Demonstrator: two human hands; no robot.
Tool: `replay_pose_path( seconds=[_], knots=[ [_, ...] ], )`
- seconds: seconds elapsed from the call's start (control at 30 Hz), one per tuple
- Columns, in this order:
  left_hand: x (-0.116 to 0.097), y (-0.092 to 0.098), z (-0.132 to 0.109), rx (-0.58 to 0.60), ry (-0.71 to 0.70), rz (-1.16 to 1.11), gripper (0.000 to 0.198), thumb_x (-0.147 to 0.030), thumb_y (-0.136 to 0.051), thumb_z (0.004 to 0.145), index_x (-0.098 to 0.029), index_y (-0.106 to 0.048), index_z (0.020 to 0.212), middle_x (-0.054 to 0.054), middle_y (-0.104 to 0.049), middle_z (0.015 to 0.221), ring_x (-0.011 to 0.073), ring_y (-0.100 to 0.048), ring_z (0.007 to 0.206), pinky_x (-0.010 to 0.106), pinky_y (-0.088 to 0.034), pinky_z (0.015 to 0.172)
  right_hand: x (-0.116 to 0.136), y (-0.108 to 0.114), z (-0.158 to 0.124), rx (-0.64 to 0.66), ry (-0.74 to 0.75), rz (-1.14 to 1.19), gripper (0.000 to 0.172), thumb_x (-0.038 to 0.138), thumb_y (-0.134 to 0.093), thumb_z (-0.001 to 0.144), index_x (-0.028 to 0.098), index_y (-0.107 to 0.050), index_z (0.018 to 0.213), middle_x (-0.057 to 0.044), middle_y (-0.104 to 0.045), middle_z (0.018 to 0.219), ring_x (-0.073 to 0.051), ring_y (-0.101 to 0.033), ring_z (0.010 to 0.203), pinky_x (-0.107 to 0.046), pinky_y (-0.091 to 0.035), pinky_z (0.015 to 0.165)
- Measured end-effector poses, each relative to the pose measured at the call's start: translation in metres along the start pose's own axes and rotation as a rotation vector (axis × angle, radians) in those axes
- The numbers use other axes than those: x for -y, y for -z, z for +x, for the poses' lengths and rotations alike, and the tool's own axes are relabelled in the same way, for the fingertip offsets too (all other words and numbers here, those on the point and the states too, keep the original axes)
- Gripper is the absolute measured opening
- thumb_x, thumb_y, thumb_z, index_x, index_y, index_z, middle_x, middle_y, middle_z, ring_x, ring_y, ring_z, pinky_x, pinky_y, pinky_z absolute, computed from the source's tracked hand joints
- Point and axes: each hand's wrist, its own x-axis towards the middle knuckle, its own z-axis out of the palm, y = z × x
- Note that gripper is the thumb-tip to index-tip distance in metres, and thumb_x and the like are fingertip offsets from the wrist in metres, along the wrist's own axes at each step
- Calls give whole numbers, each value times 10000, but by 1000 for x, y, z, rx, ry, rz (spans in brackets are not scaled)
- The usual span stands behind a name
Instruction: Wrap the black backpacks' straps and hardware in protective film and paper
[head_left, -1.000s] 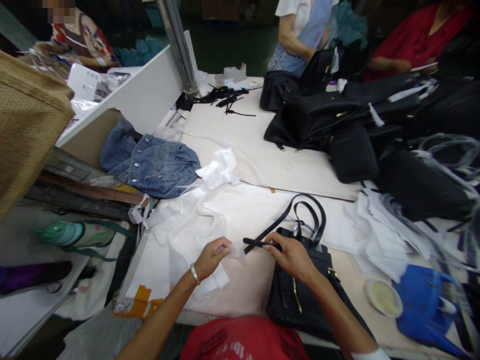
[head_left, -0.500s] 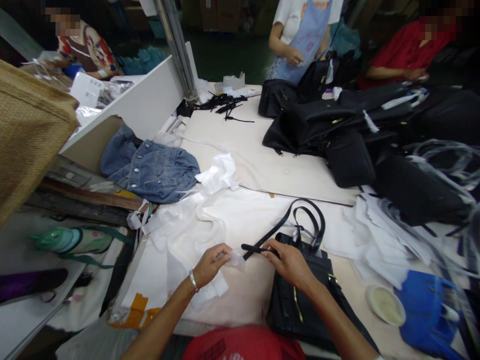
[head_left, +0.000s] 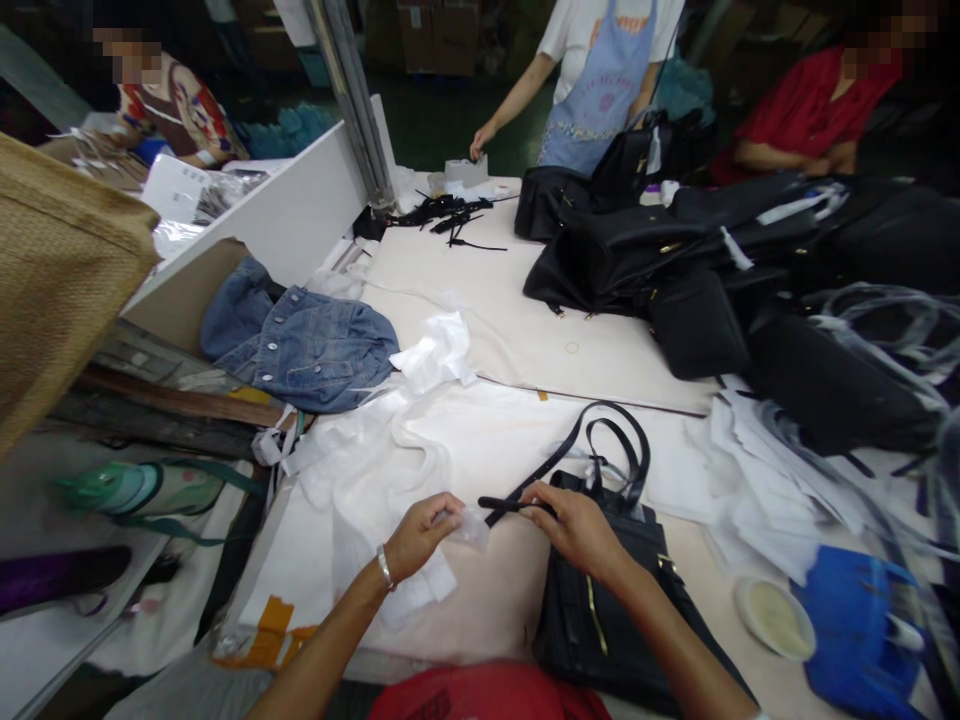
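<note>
Pinched in the fingers of my left hand (head_left: 424,535) is a small crumpled piece of clear plastic (head_left: 472,526). My right hand (head_left: 574,520) is closed on a black strap (head_left: 496,504), whose free end points left towards the plastic. Below and beside my right forearm lies a black handbag (head_left: 600,610) with a gold zip, its looped handles (head_left: 637,440) standing up at the top. Thin white wrapping sheets (head_left: 382,460) are spread on the table to the left of my hands.
A denim jacket (head_left: 315,345) lies at the left. Black bags (head_left: 675,240) are heaped at the back right, with white paper (head_left: 750,470) before them. A round dish (head_left: 776,617) and a blue item (head_left: 855,620) sit at the right. Several people work around the table.
Both my hands stay nearly in place, still holding the plastic and the strap. Across the table, a person in a blue apron has stretched an arm left to a small box.
</note>
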Motion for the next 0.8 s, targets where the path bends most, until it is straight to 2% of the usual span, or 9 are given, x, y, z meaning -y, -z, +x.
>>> replay_pose_path(
  seconds=[0.1,0.27,0.43,0.63,0.8],
  knots=[
    [-1,1,0,2,0,-8,173,-319,-518,843,-164,-578,794,29,-592,849,160,-536,832,280,-400,798,2,0,-1,12,10,4,158,342,-466,872,275,-587,948,12,-659,849,-187,-595,781,-266,-413,705],
    [-4,2,-1,-3,9,2,177,-323,-527,833,-159,-583,797,38,-599,871,168,-536,847,287,-403,802,-1,0,0,-57,-20,-1,176,331,-459,868,268,-586,972,8,-663,866,-183,-594,787,-265,-414,714],
    [-6,2,-1,5,17,-28,194,-332,-512,844,-156,-581,803,34,-599,843,161,-538,814,288,-407,784,4,2,0,16,-8,-2,180,340,-459,868,262,-595,956,2,-665,872,-185,-596,790,-265,-412,710],
    [-4,3,-1,-1,16,-29,174,-317,-528,837,-158,-585,796,32,-597,853,160,-536,827,284,-402,793,1,0,1,-33,-51,2,196,327,-444,870,248,-583,983,-13,-658,880,-197,-592,804,-282,-419,730],
    [-2,3,0,-10,17,-31,181,-325,-529,832,-158,-591,798,36,-604,856,168,-537,847,287,-404,806,-1,-1,1,22,-10,9,180,328,-457,871,253,-592,964,-4,-664,891,-193,-596,816,-274,-414,728]
  ],
)
